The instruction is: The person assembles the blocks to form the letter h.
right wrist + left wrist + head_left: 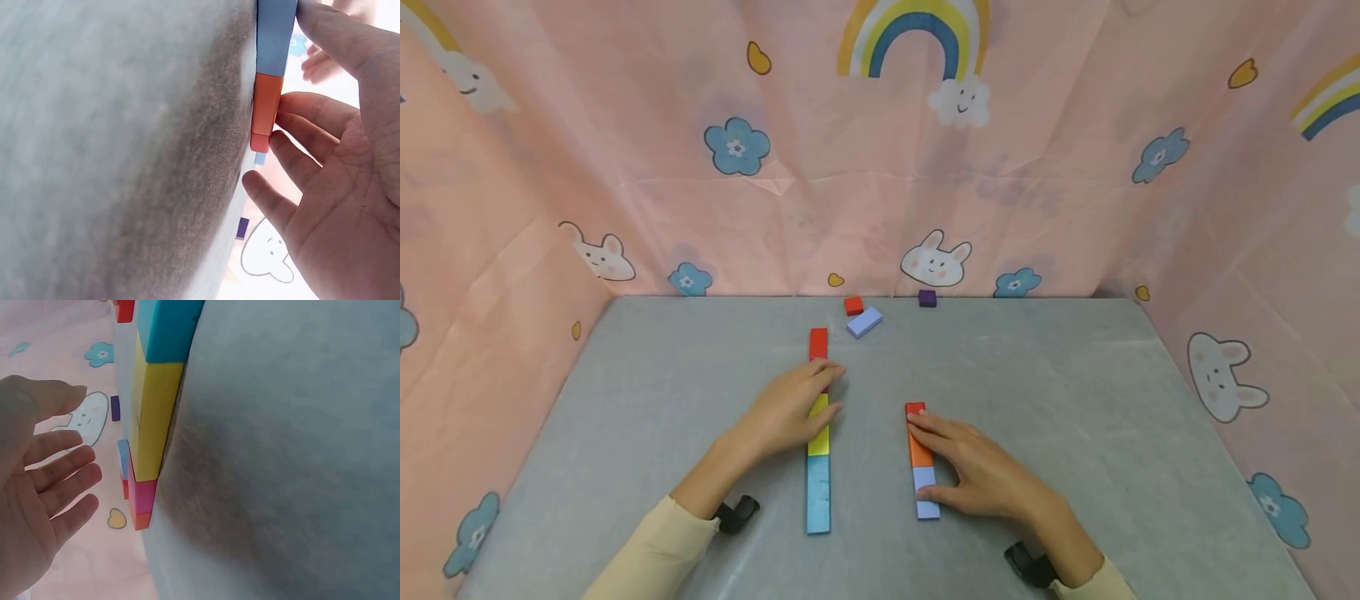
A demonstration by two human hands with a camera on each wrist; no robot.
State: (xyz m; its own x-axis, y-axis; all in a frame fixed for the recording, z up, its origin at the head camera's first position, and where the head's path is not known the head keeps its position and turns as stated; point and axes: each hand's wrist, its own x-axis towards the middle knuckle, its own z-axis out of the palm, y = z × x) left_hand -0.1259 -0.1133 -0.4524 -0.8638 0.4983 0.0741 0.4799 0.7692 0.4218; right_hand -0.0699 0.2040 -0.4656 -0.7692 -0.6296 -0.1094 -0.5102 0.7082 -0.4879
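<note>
In the head view, a row of blocks runs lengthwise on the left: red, pink, yellow and blue, end to end. My left hand is held over its pink and yellow part, fingers loosely extended with nothing in them. To the right lies a shorter row of red, orange and lavender blocks. My right hand spreads along this row, its thumb at the lavender block and its fingers by the orange and red ones. Those fingers look fairly straight.
Near the back edge of the grey table lie a loose red block, a lavender block and a dark purple block. A pink patterned cloth hangs behind and at both sides. Black straps circle both wrists.
</note>
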